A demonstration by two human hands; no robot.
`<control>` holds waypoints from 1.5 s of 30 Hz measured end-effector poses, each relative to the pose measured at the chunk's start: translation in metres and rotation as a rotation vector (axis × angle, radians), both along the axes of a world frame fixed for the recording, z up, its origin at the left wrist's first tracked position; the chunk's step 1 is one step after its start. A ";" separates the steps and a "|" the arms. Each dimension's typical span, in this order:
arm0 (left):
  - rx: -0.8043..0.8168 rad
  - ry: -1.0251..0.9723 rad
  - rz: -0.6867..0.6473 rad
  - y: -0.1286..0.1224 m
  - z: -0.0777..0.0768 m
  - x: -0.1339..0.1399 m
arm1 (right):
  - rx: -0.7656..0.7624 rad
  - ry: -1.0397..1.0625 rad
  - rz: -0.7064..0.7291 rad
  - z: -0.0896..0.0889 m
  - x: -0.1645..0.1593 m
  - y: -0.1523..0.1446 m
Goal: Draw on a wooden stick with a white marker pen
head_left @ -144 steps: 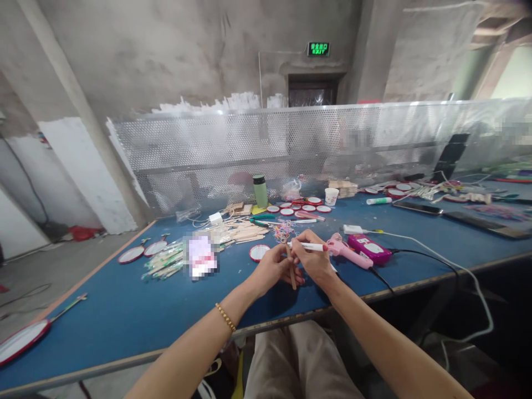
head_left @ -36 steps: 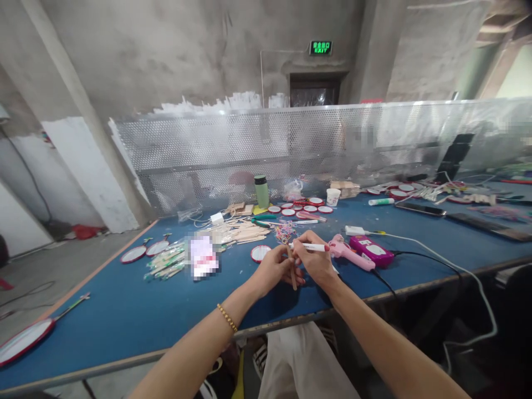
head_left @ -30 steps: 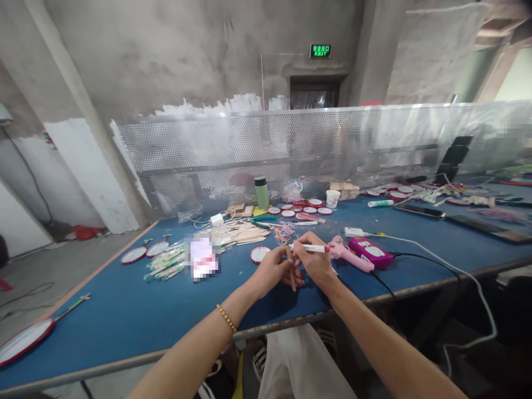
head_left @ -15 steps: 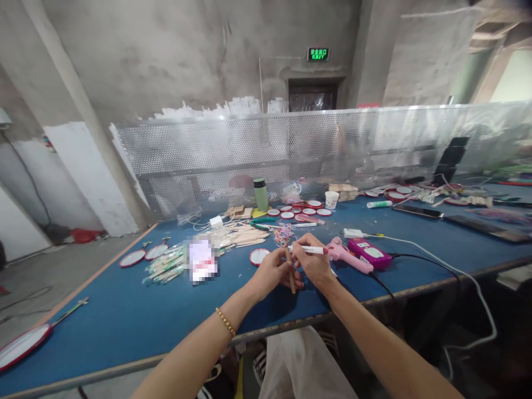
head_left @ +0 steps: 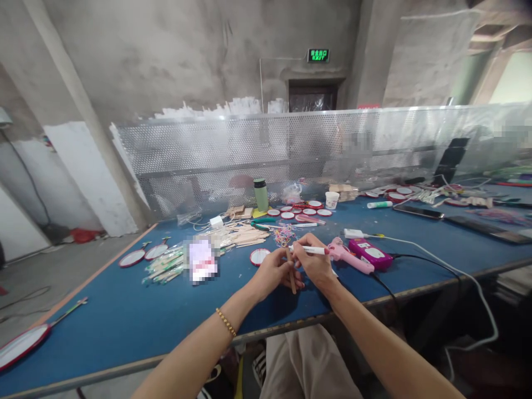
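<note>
My left hand (head_left: pixel 273 270) is closed around a flat wooden craft stick (head_left: pixel 292 280), which points down toward the table's front edge. In my right hand (head_left: pixel 315 264) is a white marker pen (head_left: pixel 312 250) with a red end. Its tip lies at the upper part of the stick, partly hidden by my fingers. Just beyond the hands is a heap of colourful rubber bands (head_left: pixel 285 233). A small round red-rimmed disc (head_left: pixel 260 257) rests left of my left hand. To the right of my right hand lies a pink glue gun (head_left: pixel 349 257).
A purple power box (head_left: pixel 369 254) with cables sits at the right. Wooden sticks (head_left: pixel 245 235), green-handled pliers (head_left: pixel 262 221), a green bottle (head_left: pixel 260 194) and a paper cup (head_left: pixel 331 199) stand or lie farther back. A perforated metal screen (head_left: pixel 233 149) borders the blue table (head_left: pixel 137 321).
Both hands keep almost the same place and grip, with the pen still against the stick. My legs below the table edge have shifted slightly.
</note>
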State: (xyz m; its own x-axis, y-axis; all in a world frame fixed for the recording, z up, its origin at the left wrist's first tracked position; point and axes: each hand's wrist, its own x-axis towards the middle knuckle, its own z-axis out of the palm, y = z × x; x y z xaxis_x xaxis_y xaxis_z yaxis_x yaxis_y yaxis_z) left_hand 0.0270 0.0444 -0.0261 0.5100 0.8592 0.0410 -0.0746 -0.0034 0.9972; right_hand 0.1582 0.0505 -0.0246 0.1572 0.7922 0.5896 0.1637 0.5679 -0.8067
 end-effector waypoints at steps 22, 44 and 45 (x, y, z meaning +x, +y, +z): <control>0.009 0.012 -0.002 0.001 0.000 -0.001 | -0.013 0.032 0.006 -0.003 0.000 0.001; 0.025 0.011 0.003 0.000 0.000 0.000 | -0.011 -0.006 0.047 0.002 -0.002 -0.002; 0.024 0.008 0.003 0.000 0.000 0.000 | -0.013 -0.010 0.045 0.002 -0.001 -0.002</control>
State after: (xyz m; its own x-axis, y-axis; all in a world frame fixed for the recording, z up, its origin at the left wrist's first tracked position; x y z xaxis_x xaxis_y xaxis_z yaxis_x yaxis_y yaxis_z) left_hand 0.0266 0.0442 -0.0260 0.5082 0.8593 0.0575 -0.0661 -0.0276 0.9974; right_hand 0.1567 0.0482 -0.0226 0.1152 0.8059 0.5808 0.1461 0.5646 -0.8123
